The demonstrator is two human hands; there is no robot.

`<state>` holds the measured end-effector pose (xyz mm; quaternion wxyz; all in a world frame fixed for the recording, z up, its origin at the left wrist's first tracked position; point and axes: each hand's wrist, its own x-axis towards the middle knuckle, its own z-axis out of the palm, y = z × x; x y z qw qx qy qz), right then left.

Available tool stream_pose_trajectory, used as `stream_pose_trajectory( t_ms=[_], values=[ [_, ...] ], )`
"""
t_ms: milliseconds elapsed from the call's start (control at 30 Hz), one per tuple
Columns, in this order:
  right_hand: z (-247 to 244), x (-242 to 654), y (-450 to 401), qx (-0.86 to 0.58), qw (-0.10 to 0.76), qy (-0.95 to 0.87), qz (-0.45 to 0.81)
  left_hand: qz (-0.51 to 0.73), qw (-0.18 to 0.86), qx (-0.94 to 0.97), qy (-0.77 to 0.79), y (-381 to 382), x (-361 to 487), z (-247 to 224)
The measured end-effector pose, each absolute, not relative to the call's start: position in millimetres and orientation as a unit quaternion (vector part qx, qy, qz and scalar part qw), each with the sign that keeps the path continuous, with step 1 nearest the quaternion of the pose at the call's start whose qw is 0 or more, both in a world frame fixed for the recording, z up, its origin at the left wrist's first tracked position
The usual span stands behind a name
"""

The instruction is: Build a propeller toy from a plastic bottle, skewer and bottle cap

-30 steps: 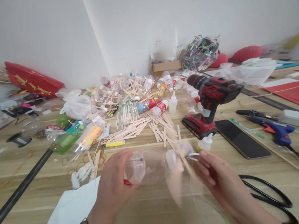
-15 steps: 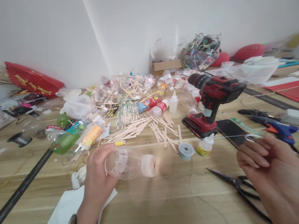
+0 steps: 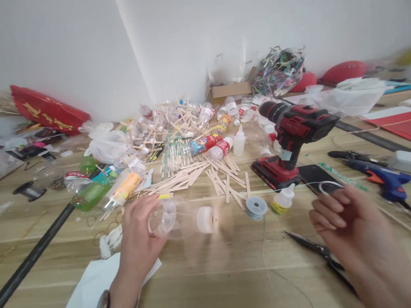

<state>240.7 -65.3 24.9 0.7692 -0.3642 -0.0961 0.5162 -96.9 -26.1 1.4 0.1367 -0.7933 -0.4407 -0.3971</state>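
Observation:
My left hand (image 3: 139, 239) is wrapped around a clear plastic bottle (image 3: 183, 220), held on its side above the table with its white cap (image 3: 205, 219) pointing right. A small yellow piece (image 3: 164, 196) shows at the fingertips. Curled fingers of my right hand (image 3: 344, 218) grip a thin pale string (image 3: 311, 184), which bends into a loop by the fingers and stretches left toward the bottle. Its far end is hard to make out. Below the string are a spool of thread (image 3: 256, 207) and a small glue bottle (image 3: 283, 199).
A red cordless drill (image 3: 291, 135) stands upright right of centre. Black scissors (image 3: 320, 249) lie beside my right hand, with a blue glue gun (image 3: 384, 174) and a phone (image 3: 316, 179) behind. Wooden sticks (image 3: 182, 178) and several plastic bottles are heaped farther back.
My right hand has moved slightly left, and the string now curves in a wider loop near its fingers. The bottle in my left hand has shifted slightly.

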Motion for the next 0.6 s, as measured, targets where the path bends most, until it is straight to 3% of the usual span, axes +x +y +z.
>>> stream_pose_trajectory(
  t_ms=[600],
  values=[
    [0, 187, -74, -0.434, 0.600, -0.220, 0.635, -0.361, 0.128, -0.826, -0.412, -36, -84, 0]
  ],
)
